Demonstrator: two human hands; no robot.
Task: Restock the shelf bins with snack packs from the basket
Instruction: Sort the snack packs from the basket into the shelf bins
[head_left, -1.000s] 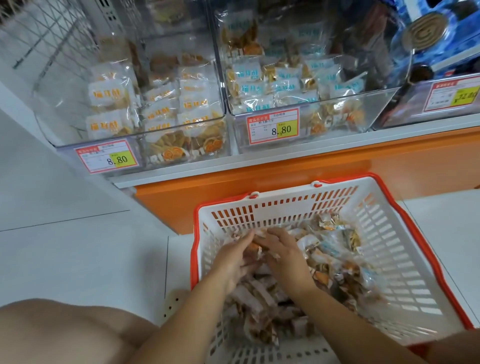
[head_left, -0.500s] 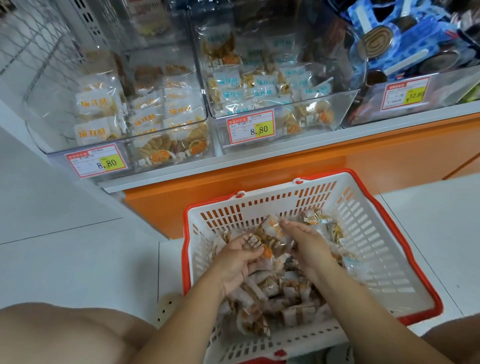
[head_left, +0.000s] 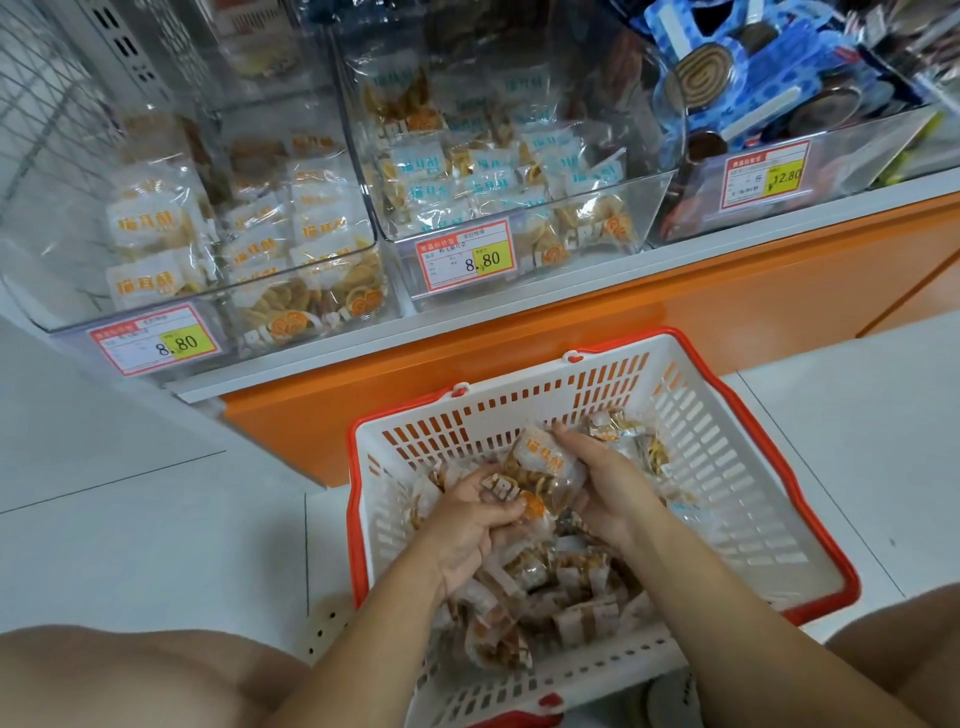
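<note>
Both hands were down in the basket (head_left: 717, 467). Her or his left hand (head_left: 467, 525) curled its fingers round a clutch of snack packs (head_left: 545, 467), and the right hand (head_left: 608, 493) cupped the same bundle from the other side, seemingly gripping it, though the crinkled wrappers hid the fingertips. Restocking looked about midway to me: the bundle hung just above the heap, not yet carried to a bin, and plenty of packs lay loose below. On the shelf (head_left: 571, 291), the left bin (head_left: 156, 338) and middle bin (head_left: 519, 260) held similar packs with room above; the right bin (head_left: 779, 176) held blue-wrapped rolls.
</note>
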